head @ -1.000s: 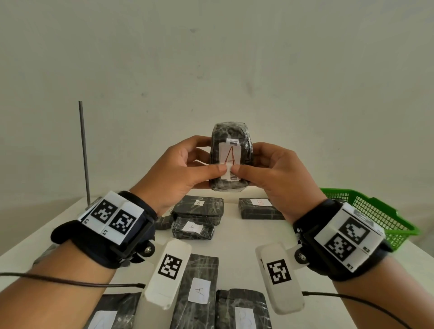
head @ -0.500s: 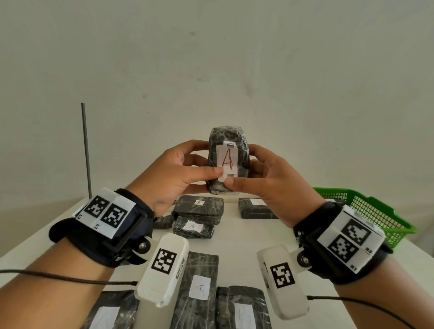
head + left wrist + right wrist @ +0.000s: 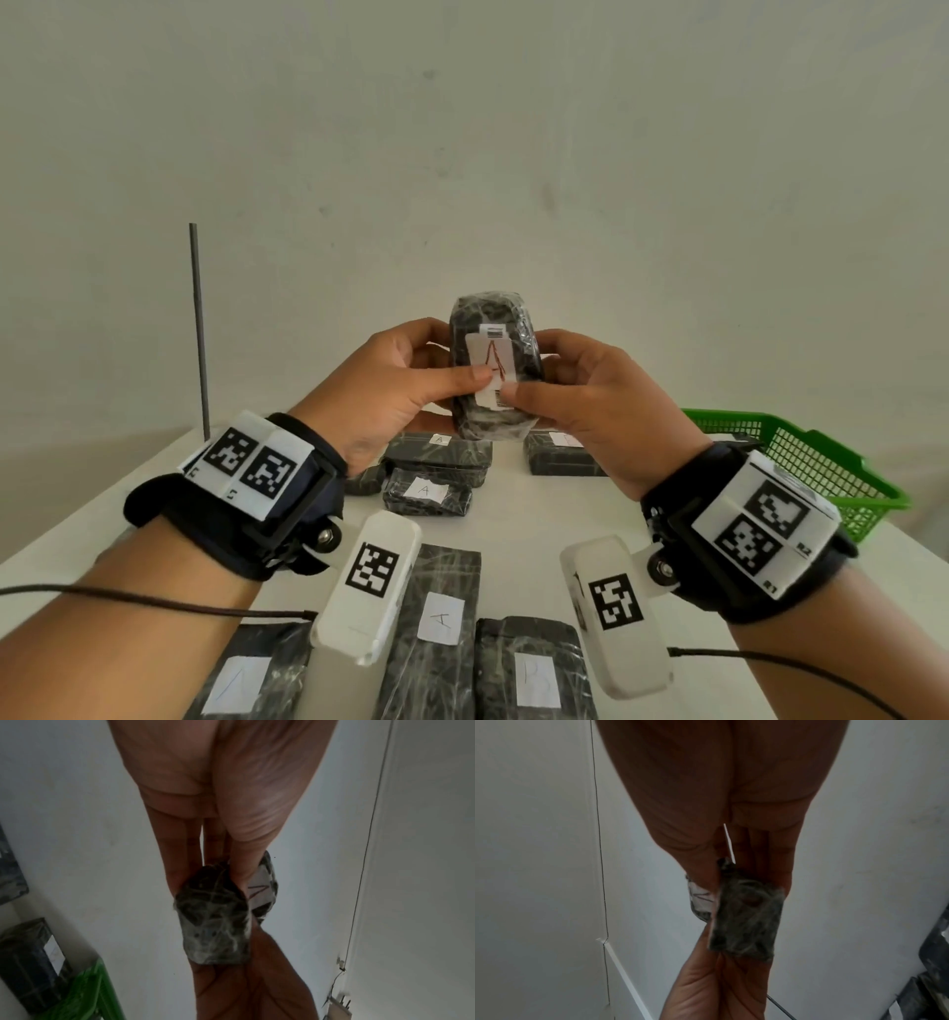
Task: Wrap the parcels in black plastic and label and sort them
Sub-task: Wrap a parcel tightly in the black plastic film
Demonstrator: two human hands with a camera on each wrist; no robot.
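From the head view, the left hand (image 3: 390, 380) and right hand (image 3: 580, 395) hold a black-wrapped parcel (image 3: 494, 367) upright above the surface (image 3: 518, 519), both thumbs pressing on its white label (image 3: 490, 367) marked A, fingers curled behind. Other labelled parcels lie below, with a green basket (image 3: 801, 462) at right. From the left wrist, fingers (image 3: 177, 862) pinch the parcel (image 3: 216, 927). From the right wrist, the parcel (image 3: 746, 914) is likewise gripped, and a thin white edge, maybe label paper, stands off. I judge the label could crease or lift if pressed unevenly.
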